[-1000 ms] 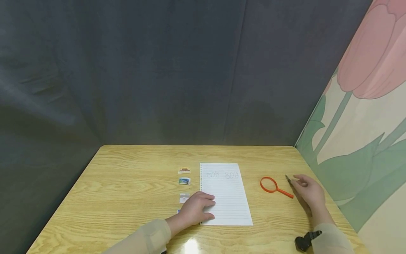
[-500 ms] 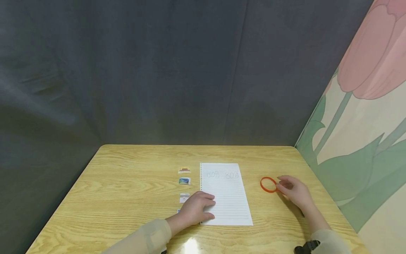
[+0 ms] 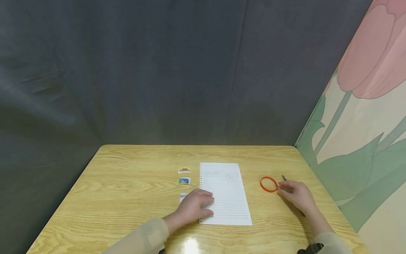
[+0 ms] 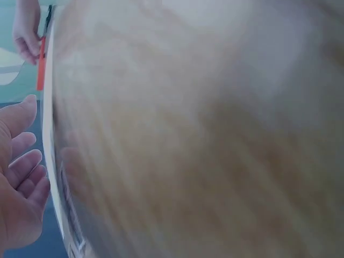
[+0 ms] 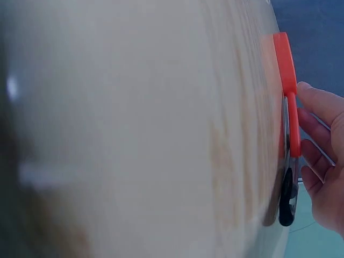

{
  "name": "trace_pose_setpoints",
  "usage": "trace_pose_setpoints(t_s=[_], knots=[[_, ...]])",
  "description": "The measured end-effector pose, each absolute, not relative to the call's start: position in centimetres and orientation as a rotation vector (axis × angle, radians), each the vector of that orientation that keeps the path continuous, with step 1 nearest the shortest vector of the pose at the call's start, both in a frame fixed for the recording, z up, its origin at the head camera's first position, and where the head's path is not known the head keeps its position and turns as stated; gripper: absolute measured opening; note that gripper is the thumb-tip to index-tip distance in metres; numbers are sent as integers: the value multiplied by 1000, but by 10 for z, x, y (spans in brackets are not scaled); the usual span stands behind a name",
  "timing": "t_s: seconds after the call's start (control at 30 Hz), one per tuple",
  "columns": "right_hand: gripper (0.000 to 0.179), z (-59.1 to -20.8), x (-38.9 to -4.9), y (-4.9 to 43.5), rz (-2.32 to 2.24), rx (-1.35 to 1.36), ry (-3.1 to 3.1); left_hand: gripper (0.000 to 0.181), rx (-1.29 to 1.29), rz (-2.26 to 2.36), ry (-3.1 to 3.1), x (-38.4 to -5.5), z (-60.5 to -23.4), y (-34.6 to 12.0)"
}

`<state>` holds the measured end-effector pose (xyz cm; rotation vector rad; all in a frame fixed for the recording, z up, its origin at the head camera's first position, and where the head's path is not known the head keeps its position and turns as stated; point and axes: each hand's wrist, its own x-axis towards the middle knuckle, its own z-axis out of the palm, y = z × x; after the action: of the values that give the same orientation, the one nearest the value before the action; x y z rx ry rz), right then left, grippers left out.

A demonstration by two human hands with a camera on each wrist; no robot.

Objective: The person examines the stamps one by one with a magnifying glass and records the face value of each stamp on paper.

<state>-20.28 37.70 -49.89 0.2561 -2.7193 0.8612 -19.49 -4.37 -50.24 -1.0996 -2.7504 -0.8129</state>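
My left hand rests on the left edge of a sheet of lined paper with pencil-like writing at its top. Beside that edge lie small picture stamps, a yellow one, a blue-green one and a pale one partly under the hand. At the right, my right hand reaches over an orange magnifying glass, thumb and fingertips right at its neck; the fingers are loosely bent along the handle in the right wrist view. A slim pointed metal tool with a black part lies alongside the handle.
The wooden table has a back edge against a dark curtain. A wall with a painted tulip stands close along the right side. A light reflection shows near the front of the table.
My right hand moved left from the pointed tool to the neck of the magnifying glass, then slightly down. The left hand shifted a little left on the paper.
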Motion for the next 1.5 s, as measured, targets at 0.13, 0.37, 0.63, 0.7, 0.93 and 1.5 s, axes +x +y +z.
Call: trace_pose_setpoints(t_s=[0.13,0.37,0.63,0.7,0.93,1.5], knots=[[28,-501,-204,382,873,255,-2718,41,-1014,-926,-2721,-200,-500,-52],[23,-505,-207,387,891,276,-2717,37,-873,-1128,-2662,-209,-497,-70],[16,-508,-208,387,852,292,-2707,32,-707,-1187,-2603,-224,-500,-91],[14,-509,-208,387,851,301,-2709,31,-670,-1159,-2604,-229,-501,-96],[12,-511,-209,387,812,281,-2728,32,-566,-1133,-2604,-243,-504,-111],[12,-492,-218,366,780,422,-2574,43,-481,-1170,-2743,-262,-506,-120]])
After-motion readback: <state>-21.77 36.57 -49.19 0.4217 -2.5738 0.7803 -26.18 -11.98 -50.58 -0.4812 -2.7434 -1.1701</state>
